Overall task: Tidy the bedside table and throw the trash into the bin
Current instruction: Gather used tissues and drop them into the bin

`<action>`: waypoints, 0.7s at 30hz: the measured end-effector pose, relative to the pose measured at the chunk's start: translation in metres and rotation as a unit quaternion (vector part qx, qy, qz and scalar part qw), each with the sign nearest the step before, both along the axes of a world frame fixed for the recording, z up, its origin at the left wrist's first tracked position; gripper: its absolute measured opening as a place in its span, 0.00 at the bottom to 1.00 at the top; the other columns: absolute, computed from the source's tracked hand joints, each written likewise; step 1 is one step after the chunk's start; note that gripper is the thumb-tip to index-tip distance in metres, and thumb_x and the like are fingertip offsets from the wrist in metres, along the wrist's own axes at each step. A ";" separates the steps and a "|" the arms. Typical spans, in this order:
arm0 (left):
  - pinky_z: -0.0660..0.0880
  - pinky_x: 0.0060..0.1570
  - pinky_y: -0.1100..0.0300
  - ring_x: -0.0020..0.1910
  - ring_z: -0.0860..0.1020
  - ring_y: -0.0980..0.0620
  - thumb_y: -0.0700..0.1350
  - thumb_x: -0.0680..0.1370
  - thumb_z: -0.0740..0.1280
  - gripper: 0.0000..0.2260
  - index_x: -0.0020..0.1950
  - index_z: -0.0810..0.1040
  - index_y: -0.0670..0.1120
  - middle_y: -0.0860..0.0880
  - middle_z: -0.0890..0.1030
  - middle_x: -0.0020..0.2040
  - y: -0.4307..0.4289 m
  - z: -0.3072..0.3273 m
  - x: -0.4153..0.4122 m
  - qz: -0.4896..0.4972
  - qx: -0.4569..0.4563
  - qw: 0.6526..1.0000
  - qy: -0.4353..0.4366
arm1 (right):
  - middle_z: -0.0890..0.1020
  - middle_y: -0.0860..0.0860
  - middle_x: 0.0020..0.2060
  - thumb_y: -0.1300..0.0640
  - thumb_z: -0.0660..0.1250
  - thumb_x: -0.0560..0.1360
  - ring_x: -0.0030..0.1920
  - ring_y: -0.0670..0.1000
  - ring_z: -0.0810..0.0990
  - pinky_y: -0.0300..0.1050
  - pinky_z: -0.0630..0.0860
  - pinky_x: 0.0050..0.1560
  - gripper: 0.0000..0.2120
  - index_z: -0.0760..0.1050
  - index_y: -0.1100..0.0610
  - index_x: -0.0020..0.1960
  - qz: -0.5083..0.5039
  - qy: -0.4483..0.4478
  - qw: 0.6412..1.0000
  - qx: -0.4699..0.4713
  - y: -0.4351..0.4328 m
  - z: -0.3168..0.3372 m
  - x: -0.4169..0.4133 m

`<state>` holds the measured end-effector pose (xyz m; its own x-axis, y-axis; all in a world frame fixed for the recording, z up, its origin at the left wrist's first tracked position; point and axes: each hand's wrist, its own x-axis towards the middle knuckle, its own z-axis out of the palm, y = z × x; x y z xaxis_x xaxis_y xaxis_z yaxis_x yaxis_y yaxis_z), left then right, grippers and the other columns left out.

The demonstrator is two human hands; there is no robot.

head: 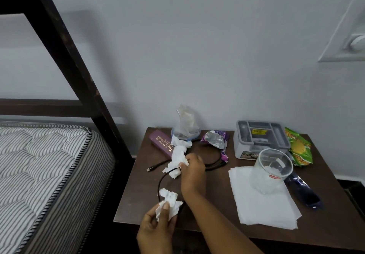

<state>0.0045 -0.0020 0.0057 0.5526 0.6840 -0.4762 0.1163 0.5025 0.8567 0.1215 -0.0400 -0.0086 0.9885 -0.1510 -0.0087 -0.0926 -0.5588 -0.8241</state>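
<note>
On the dark wooden bedside table (138,194), my left hand (156,228) holds a crumpled white tissue (167,202) at the front edge. My right hand (192,172) is closed on a second, longer crumpled tissue (177,155) near the table's middle. A black cable (164,176) loops under both hands. A purple snack wrapper (216,140) and a green snack packet (299,149) lie toward the back. A clear plastic bag (186,124) stands at the back by the wall. No bin is in view.
A maroon spectacle case (161,142) lies at the back left. A grey organiser box (260,139), a clear glass jug (269,171) on flat white paper (262,206) and a dark blue case (302,190) fill the right side. A striped mattress (39,174) and dark bed frame (65,52) stand left.
</note>
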 end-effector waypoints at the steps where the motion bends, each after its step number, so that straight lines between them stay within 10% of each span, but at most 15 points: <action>1: 0.77 0.26 0.68 0.42 0.79 0.43 0.33 0.74 0.66 0.01 0.44 0.76 0.37 0.40 0.80 0.42 -0.001 -0.001 0.001 -0.005 -0.001 1.000 -0.001 | 0.76 0.51 0.47 0.63 0.65 0.74 0.48 0.54 0.77 0.45 0.72 0.43 0.03 0.73 0.58 0.47 -0.009 -0.010 1.000 0.009 -0.004 0.000 -0.001; 10: 0.76 0.24 0.68 0.28 0.81 0.53 0.32 0.74 0.67 0.04 0.40 0.77 0.39 0.41 0.82 0.38 -0.021 0.009 -0.003 -0.006 -0.010 1.000 -0.017 | 0.75 0.54 0.56 0.51 0.65 0.75 0.56 0.54 0.74 0.44 0.71 0.55 0.17 0.73 0.60 0.59 0.003 0.060 0.997 0.043 -0.014 -0.003 0.006; 16: 0.77 0.24 0.66 0.38 0.82 0.43 0.31 0.73 0.68 0.02 0.42 0.76 0.33 0.50 0.82 0.24 -0.014 0.010 -0.008 -0.018 -0.001 0.999 -0.040 | 0.78 0.59 0.52 0.58 0.63 0.76 0.57 0.59 0.75 0.45 0.69 0.54 0.08 0.76 0.63 0.46 -0.037 0.085 0.993 0.071 0.000 -0.007 0.013; 21: 0.76 0.23 0.68 0.34 0.81 0.46 0.34 0.72 0.70 0.05 0.39 0.75 0.38 0.32 0.81 0.46 -0.010 0.023 -0.002 -0.009 -0.023 0.999 -0.031 | 0.79 0.53 0.45 0.56 0.64 0.76 0.45 0.52 0.77 0.41 0.70 0.43 0.06 0.76 0.57 0.43 -0.081 0.041 0.986 0.138 -0.021 0.017 -0.004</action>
